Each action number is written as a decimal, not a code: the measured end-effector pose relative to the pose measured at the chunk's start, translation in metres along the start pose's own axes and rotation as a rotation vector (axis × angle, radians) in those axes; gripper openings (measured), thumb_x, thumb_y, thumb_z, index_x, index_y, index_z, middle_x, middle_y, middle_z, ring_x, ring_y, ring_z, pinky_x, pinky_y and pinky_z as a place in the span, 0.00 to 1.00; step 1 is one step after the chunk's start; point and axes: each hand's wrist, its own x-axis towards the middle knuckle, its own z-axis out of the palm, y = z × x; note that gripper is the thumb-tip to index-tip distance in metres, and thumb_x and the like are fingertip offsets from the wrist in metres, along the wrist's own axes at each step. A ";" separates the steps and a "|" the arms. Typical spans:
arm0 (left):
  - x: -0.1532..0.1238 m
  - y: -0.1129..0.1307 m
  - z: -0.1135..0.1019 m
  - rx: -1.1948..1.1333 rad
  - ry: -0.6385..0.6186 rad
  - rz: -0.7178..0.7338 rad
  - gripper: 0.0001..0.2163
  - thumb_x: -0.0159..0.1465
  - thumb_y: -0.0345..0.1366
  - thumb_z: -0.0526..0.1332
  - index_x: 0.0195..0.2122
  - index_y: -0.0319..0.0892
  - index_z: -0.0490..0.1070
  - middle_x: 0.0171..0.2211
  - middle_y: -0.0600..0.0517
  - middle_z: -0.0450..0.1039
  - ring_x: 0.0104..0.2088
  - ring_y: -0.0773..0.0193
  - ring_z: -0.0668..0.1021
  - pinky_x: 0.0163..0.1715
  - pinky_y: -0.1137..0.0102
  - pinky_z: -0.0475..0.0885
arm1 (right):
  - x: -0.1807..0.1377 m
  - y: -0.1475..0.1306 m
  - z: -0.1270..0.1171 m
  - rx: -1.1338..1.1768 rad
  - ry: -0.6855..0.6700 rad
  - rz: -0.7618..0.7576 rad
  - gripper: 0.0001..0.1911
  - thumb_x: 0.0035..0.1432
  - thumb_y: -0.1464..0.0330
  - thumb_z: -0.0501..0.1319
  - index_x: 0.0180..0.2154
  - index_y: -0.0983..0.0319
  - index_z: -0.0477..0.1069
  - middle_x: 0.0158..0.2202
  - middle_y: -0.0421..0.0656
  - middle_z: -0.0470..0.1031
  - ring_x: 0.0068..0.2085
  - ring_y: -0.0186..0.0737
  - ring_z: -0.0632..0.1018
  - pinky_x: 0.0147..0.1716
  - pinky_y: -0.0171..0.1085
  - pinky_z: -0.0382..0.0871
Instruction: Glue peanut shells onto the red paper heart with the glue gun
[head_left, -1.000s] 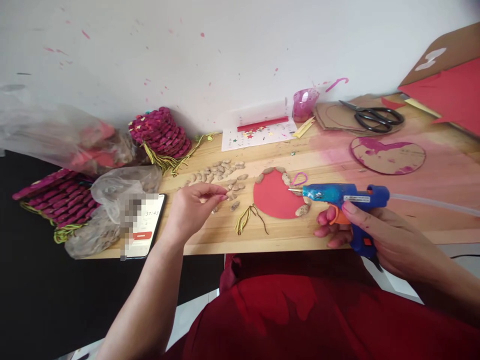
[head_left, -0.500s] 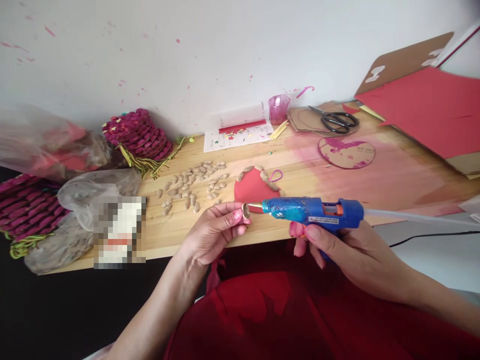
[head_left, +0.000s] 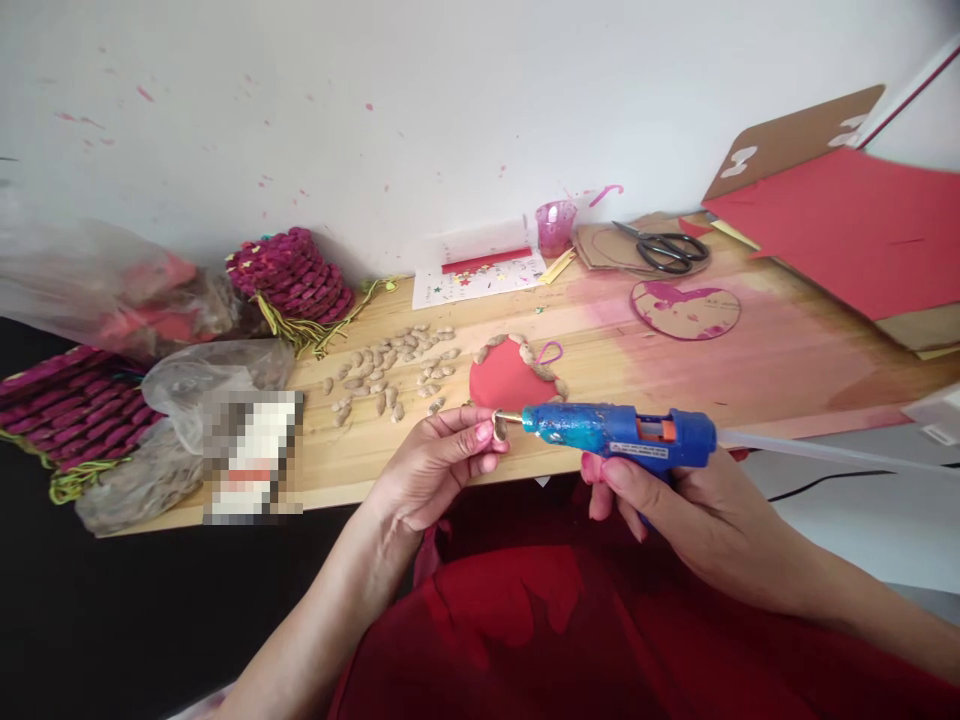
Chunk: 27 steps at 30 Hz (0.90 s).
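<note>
Over the front edge of the table (head_left: 330, 465), I'm seeing the left hand (head_left: 431, 468) pinching a peanut shell (head_left: 500, 430) between thumb and fingers. Right hand (head_left: 694, 530) is wrapping the glue gun (head_left: 592, 430), nozzle (head_left: 512, 417) pointing at the shell's top; contact unclear. Red card (head_left: 504, 380) is lying just behind, peanuts (head_left: 536, 362) edging it. Containers: pink-stained cup (head_left: 556, 230) is standing near the wall, contents unclear; back bag (head_left: 112, 265) is holding red pieces (head_left: 142, 325), front bag (head_left: 135, 485) brownish bits.

The wooden table (head_left: 337, 470) I watch remotely, stained pink toward the right, carries peanuts (head_left: 409, 342), a red card (head_left: 502, 378), a cardboard heart (head_left: 679, 312), paper (head_left: 427, 292), a cup (head_left: 556, 230) and a clear bag (head_left: 187, 385).
</note>
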 end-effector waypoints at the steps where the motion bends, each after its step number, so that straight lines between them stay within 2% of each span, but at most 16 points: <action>1: 0.000 0.000 0.000 0.001 -0.001 -0.001 0.16 0.46 0.34 0.82 0.32 0.35 0.82 0.27 0.49 0.80 0.27 0.70 0.79 0.27 0.79 0.78 | 0.000 -0.001 0.000 -0.004 0.001 -0.007 0.14 0.72 0.59 0.57 0.34 0.56 0.74 0.30 0.38 0.78 0.31 0.36 0.77 0.26 0.36 0.68; 18: -0.003 -0.004 -0.002 -0.012 -0.038 0.018 0.16 0.47 0.35 0.82 0.33 0.34 0.82 0.27 0.49 0.79 0.25 0.71 0.78 0.26 0.79 0.76 | -0.004 0.001 0.001 -0.051 0.017 0.000 0.18 0.73 0.58 0.56 0.32 0.57 0.75 0.29 0.40 0.77 0.29 0.36 0.76 0.28 0.37 0.69; 27: -0.001 -0.004 -0.004 -0.002 -0.035 0.011 0.16 0.47 0.35 0.82 0.32 0.35 0.82 0.27 0.49 0.79 0.25 0.71 0.78 0.26 0.79 0.76 | -0.003 0.006 0.002 -0.049 0.028 0.010 0.17 0.73 0.57 0.56 0.35 0.58 0.76 0.29 0.40 0.78 0.28 0.34 0.75 0.26 0.34 0.69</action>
